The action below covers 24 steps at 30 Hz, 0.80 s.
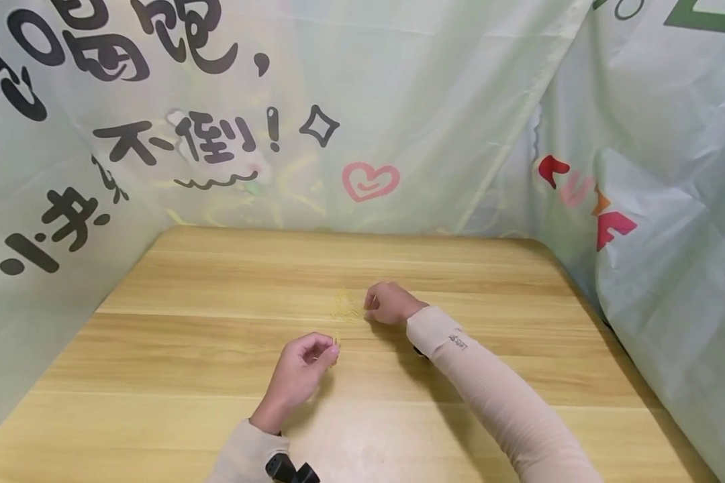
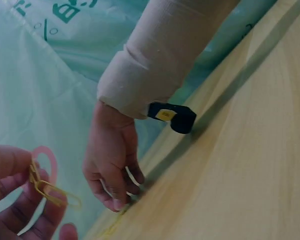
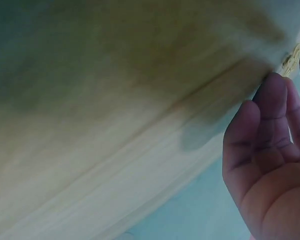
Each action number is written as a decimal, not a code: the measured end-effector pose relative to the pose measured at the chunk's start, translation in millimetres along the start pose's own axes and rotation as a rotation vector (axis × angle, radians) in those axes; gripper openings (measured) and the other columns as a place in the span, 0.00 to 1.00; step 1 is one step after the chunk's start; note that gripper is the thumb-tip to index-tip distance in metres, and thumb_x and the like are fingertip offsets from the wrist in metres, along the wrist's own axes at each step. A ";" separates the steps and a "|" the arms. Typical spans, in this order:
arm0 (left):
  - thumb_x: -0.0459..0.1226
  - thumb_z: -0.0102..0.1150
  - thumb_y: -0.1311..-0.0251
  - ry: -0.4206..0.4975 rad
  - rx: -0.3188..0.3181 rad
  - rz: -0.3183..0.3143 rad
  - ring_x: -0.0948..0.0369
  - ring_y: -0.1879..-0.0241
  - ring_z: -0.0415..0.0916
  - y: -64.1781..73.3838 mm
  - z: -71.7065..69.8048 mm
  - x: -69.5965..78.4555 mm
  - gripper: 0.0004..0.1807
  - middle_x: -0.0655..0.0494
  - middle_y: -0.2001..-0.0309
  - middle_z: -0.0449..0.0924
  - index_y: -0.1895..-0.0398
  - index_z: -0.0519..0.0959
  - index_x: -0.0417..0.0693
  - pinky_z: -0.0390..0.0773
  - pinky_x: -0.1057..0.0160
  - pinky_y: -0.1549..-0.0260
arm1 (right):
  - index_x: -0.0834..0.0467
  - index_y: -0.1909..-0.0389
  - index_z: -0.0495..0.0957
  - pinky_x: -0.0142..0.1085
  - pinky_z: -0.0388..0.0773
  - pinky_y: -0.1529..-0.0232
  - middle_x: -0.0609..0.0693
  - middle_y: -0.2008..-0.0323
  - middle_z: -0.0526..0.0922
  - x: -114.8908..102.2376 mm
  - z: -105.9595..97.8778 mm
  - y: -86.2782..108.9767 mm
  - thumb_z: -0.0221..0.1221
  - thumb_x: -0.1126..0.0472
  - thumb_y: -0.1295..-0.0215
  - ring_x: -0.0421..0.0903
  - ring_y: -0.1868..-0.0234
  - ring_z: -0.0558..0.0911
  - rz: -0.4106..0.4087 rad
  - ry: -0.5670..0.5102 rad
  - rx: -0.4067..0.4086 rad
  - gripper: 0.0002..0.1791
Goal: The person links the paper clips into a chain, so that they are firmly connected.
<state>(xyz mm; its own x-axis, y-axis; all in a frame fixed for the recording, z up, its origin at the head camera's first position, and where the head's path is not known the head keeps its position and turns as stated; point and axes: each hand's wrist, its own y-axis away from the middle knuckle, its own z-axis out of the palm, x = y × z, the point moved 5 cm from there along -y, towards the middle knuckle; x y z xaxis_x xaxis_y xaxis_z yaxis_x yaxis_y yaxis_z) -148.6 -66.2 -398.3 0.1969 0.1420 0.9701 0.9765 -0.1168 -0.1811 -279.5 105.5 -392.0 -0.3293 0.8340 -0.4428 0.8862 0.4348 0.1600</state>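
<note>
My left hand pinches yellow wire paper clips between thumb and fingers, above the near middle of the table. In the left wrist view, at least two clips show, overlapping at the fingertips. Farther off, a loose pile of yellow paper clips lies on the table. My right hand is at the pile's right side, fingers bent down with the tips close to the tabletop. In the right wrist view its fingers are gently curved, thumb apart from them, beside the clips; no clip shows between them.
The wooden table has rounded far corners. Printed cloth hangs behind it and along both sides. A black wrist camera sits at the left sleeve, and another wrist camera is on the right cuff.
</note>
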 end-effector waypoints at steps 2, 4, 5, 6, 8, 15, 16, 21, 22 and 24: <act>0.28 0.60 0.38 0.031 0.012 0.010 0.61 0.70 0.76 0.5 0.6 -0.5 0.03 0.52 0.72 0.79 0.66 0.80 0.34 0.77 0.65 0.65 | 0.57 0.64 0.82 0.39 0.78 0.55 0.51 0.64 0.83 -0.3 -0.4 -1.3 0.68 0.61 0.42 0.47 0.59 0.81 0.012 0.013 -0.003 0.07; 0.28 0.60 0.38 0.060 0.022 0.022 0.61 0.70 0.75 0.8 1.6 0.4 0.03 0.51 0.72 0.79 0.66 0.79 0.33 0.77 0.65 0.65 | 0.57 0.67 0.81 0.39 0.78 0.55 0.49 0.65 0.82 -1.0 -0.2 -2.6 0.68 0.62 0.42 0.46 0.60 0.80 0.013 0.029 -0.006 0.06; 0.28 0.60 0.38 0.069 0.028 0.027 0.61 0.70 0.75 0.9 2.0 0.7 0.03 0.50 0.72 0.78 0.66 0.79 0.33 0.77 0.66 0.65 | 0.57 0.68 0.81 0.39 0.77 0.55 0.48 0.65 0.82 -1.4 0.1 -3.3 0.68 0.62 0.42 0.45 0.61 0.80 0.009 0.039 -0.007 0.05; 0.28 0.60 0.38 0.068 0.033 0.029 0.61 0.70 0.75 1.0 2.2 1.1 0.03 0.50 0.72 0.78 0.66 0.80 0.34 0.77 0.66 0.66 | 0.56 0.69 0.81 0.38 0.77 0.56 0.48 0.66 0.82 -1.8 0.3 -3.8 0.68 0.63 0.42 0.45 0.62 0.79 0.007 0.047 -0.009 0.05; 0.28 0.60 0.38 0.064 0.044 0.029 0.61 0.71 0.75 1.5 2.0 1.5 0.02 0.50 0.72 0.78 0.67 0.80 0.36 0.76 0.66 0.66 | 0.56 0.71 0.81 0.38 0.77 0.57 0.46 0.68 0.81 -2.1 1.1 -4.5 0.67 0.64 0.41 0.44 0.63 0.78 0.001 0.060 -0.015 0.04; 0.28 0.60 0.38 0.078 0.049 0.025 0.60 0.71 0.74 1.9 0.7 1.9 0.03 0.49 0.72 0.78 0.66 0.80 0.34 0.75 0.66 0.67 | 0.56 0.72 0.82 0.37 0.77 0.59 0.46 0.69 0.82 -2.5 2.5 -4.3 0.65 0.66 0.40 0.43 0.65 0.78 0.014 0.078 -0.047 0.04; 0.28 0.60 0.38 0.079 0.048 0.024 0.60 0.71 0.74 1.7 0.5 2.1 0.03 0.48 0.71 0.78 0.66 0.80 0.34 0.76 0.66 0.67 | 0.56 0.72 0.81 0.37 0.77 0.59 0.46 0.69 0.81 -2.5 2.6 -4.2 0.65 0.67 0.39 0.43 0.66 0.77 0.015 0.082 -0.052 0.04; 0.28 0.60 0.38 0.076 0.050 0.023 0.59 0.70 0.75 1.2 0.0 1.9 0.02 0.48 0.71 0.78 0.66 0.80 0.35 0.76 0.66 0.66 | 0.58 0.72 0.81 0.34 0.75 0.67 0.49 0.70 0.81 -2.3 2.1 -3.8 0.59 0.71 0.40 0.43 0.70 0.75 0.020 0.074 -0.061 0.06; 0.28 0.60 0.38 0.072 0.051 0.024 0.59 0.70 0.75 1.3 -0.2 1.9 0.03 0.49 0.71 0.78 0.66 0.80 0.35 0.76 0.66 0.66 | 0.59 0.72 0.81 0.34 0.74 0.68 0.49 0.70 0.80 -2.0 1.8 -3.4 0.58 0.72 0.41 0.43 0.71 0.75 0.024 0.058 -0.058 0.06; 0.29 0.60 0.38 0.061 0.052 0.026 0.59 0.70 0.75 2.0 -0.7 2.2 0.04 0.50 0.71 0.79 0.65 0.80 0.35 0.76 0.66 0.66 | 0.58 0.73 0.79 0.33 0.73 0.70 0.48 0.71 0.80 -0.9 1.5 -2.5 0.57 0.72 0.41 0.42 0.73 0.74 0.028 0.027 -0.045 0.07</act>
<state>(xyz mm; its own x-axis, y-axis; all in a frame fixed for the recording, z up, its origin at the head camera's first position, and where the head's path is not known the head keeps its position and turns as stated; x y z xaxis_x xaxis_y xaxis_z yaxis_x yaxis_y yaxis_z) -146.3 -66.9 -396.3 0.2186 0.0796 0.9726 0.9745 -0.0688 -0.2134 -281.0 103.2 -393.3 -0.3139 0.8547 -0.4135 0.8797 0.4257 0.2120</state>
